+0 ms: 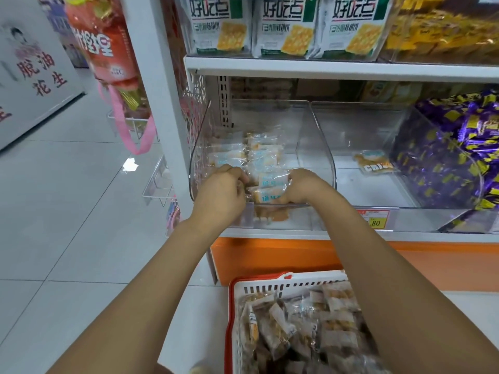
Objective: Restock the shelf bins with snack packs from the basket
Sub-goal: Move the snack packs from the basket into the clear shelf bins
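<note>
A clear plastic shelf bin (313,125) on the lower shelf holds several small snack packs (263,157) with pale blue and tan wrappers. Both hands reach over its front lip. My left hand (222,194) has its fingers curled around packs at the bin's front left. My right hand (303,188) grips the right end of a stacked pair of packs (270,188) at the front. Below, on the floor, a white basket with a red rim (270,288) is full of the same kind of snack packs (310,327).
The clear bin to the right (361,125) holds a single pack (375,164). Further right lies a bin of purple candies (459,157). Cracker bags (286,25) fill the shelf above. A price tag (374,218) hangs on the shelf edge. Hanging bags (108,49) and tiled floor are at left.
</note>
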A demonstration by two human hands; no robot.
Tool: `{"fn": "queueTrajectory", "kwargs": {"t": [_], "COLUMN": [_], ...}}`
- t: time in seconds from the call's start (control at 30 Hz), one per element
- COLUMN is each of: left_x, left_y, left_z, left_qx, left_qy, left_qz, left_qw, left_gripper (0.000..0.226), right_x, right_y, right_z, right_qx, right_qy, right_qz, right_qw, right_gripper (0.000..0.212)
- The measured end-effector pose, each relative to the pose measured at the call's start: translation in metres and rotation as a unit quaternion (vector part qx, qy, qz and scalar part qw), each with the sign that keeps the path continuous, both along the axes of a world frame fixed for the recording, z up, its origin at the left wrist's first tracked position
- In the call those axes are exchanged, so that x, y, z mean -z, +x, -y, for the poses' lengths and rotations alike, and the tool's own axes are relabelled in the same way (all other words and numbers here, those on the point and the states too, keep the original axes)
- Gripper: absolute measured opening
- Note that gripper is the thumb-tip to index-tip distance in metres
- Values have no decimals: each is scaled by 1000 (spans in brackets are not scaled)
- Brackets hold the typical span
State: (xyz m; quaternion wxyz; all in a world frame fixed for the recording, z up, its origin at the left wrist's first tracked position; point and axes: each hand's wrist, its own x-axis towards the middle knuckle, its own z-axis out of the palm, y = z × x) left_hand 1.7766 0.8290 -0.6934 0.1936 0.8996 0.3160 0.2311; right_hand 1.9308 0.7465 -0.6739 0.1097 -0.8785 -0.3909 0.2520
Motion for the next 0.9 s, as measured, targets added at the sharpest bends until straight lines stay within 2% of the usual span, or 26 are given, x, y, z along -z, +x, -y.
{"fn": "queueTrajectory", "kwargs": {"t": [0.13, 0.23, 0.33, 0.43, 0.53, 0.63, 0.7, 0.8, 0.9], "left_x": [-4, -7, -4, -3, -5, -4, -1, 0, -3], "left_y": [1, 2, 4, 3, 0, 0, -1, -5, -15], "left_z": [7, 15, 15, 12, 16, 17, 15, 19, 34], "left_qx": [43, 127, 154, 146, 132, 148, 160, 145, 115], "left_qy": [1, -22, 8, 24, 13, 35, 43, 42, 35], "left_qz": [49, -11, -46, -26, -30, -53, -46, 37, 146], "left_qw": [998, 992, 987, 989, 991, 987, 985, 988, 982], "left_gripper": [19, 13, 24, 44, 37, 40, 36, 34, 17], "right_x": [-6, -14, -20, -20, -26, -31, -33, -34, -27], "right_y": [0, -2, -2, -3, -7, -13, -17, -21, -32], "right_z": [-3, 1, 6, 6, 3, 3, 7, 22, 54], "right_qx": [-20, -52, -20, -24, -51, -59, -62, -37, -22], "right_qy": [-16, -57, -43, 12, 10, -5, 0, 104, 269], "right_qz": [-32, -47, -84, -66, -61, -57, -16, 82, 174], "right_qw": [999, 996, 995, 997, 997, 997, 998, 991, 947], "right_gripper": [48, 49, 50, 68, 63, 64, 62, 46, 10]}}
